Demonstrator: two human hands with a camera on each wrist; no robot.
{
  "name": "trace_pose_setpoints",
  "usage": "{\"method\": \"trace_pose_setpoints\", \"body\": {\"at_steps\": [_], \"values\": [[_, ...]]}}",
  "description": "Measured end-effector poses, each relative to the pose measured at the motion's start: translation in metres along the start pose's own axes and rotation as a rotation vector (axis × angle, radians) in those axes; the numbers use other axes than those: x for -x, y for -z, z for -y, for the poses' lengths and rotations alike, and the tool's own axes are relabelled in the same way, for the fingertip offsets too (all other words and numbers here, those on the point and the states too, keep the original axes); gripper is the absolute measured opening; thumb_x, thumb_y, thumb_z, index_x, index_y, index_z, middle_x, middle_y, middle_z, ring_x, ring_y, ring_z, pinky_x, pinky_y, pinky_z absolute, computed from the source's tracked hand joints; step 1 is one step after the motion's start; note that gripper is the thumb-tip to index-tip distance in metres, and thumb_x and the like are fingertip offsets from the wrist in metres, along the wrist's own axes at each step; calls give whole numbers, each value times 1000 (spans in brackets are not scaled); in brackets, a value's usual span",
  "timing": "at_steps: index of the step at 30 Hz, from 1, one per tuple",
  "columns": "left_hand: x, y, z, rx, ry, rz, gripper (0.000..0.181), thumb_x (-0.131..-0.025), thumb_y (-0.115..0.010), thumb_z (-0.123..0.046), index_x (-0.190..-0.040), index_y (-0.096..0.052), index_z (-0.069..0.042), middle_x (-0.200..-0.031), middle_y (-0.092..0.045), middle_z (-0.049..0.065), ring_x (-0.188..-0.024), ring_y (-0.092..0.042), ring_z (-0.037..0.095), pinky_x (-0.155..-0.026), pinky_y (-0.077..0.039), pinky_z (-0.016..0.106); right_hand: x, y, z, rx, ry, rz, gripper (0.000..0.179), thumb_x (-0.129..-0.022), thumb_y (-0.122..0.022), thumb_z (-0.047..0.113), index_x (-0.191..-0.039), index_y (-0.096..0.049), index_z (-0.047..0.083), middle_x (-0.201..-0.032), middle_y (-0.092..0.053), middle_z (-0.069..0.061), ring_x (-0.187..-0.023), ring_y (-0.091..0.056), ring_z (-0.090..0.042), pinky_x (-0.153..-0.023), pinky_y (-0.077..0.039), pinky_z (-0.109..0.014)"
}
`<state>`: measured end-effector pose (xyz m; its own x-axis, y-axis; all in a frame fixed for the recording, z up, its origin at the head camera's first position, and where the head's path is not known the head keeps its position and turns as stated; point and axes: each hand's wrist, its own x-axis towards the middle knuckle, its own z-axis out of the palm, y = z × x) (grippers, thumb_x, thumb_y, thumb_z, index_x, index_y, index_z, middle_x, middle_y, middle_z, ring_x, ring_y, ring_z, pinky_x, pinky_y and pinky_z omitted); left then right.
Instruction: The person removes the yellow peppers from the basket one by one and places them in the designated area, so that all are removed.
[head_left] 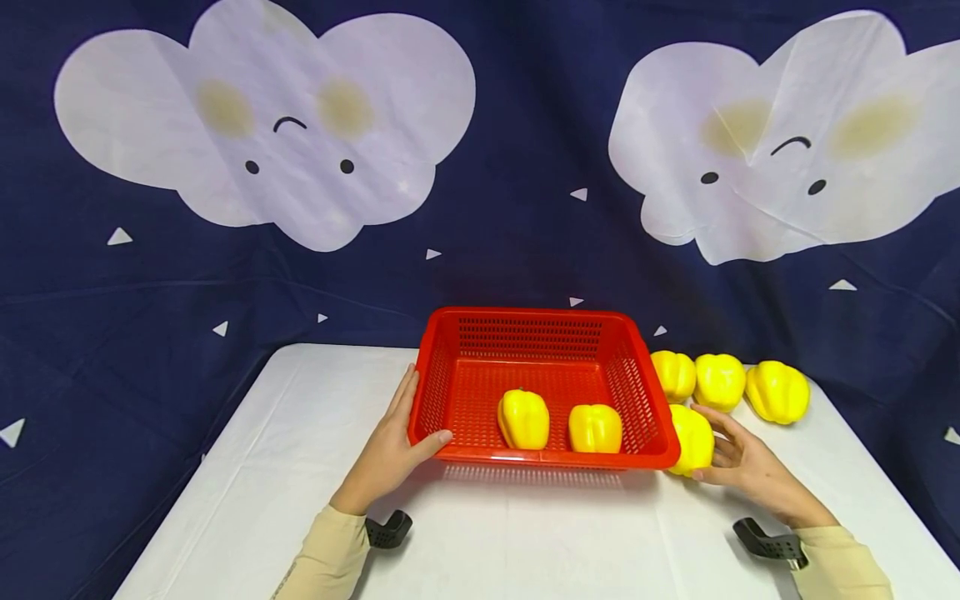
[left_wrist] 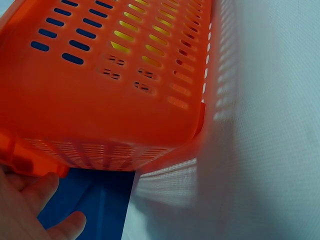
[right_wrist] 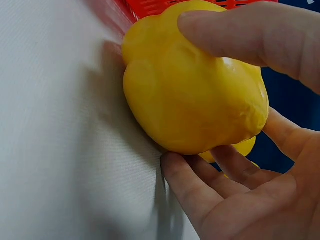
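A red plastic basket [head_left: 525, 372] with slotted walls stands on the table, two yellow bell peppers [head_left: 523, 419] lying inside near its front wall. My left hand [head_left: 385, 457] holds the basket's left front corner, the thumb over the rim and the fingers along the outer left side. Just outside the right wall, my right hand [head_left: 738, 462] grips another yellow bell pepper [right_wrist: 190, 95]. Its thumb lies across one side of that pepper and the fingers curl under the other, close over the white cloth in the right wrist view.
Three more yellow bell peppers [head_left: 720, 382] sit in a row behind the right hand, right of the basket. White cloth [head_left: 555, 542] covers the table. A dark blue curtain [head_left: 525, 208] with cloud prints hangs behind the table's far edge.
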<state>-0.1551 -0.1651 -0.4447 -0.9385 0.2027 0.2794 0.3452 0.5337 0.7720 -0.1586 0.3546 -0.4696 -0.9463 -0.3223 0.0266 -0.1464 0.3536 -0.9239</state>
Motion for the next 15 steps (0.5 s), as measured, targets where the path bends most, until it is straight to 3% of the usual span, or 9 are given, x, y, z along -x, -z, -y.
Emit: {"method": "trace_pose_setpoints", "body": {"at_steps": [9, 13, 15], "values": [[1, 0, -1, -6, -8, 1, 102, -90, -70, -50, -162, -12, -6, -169, -4, 1, -152, -18, 29, -118, -23, 56, -2, -1, 3, 35, -33, -20, 95, -81, -81, 2, -156, -23, 3, -146, -31, -25, -108, -52, 12, -86, -51, -17], [1, 1, -1, -6, 1, 2, 103, -90, -71, -51, -162, -12, -6, -169, -5, 0, -152, -18, 29, -118, -23, 56, -3, -1, 4, 51, -34, -21, 94, -82, -80, 1, -156, -22, 5, -146, -31, -29, -109, -49, 12, -86, -51, -16], [1, 1, -1, -5, 3, 2, 103, -90, -71, -51, -162, -12, -7, -169, -5, 0, -152, -19, 29, -118, -23, 56, -3, -1, 5, 74, -48, -27, 95, -81, -81, 3, -156, -22, 5, -147, -31, -29, -112, -51, 5, -86, -50, -16]]}}
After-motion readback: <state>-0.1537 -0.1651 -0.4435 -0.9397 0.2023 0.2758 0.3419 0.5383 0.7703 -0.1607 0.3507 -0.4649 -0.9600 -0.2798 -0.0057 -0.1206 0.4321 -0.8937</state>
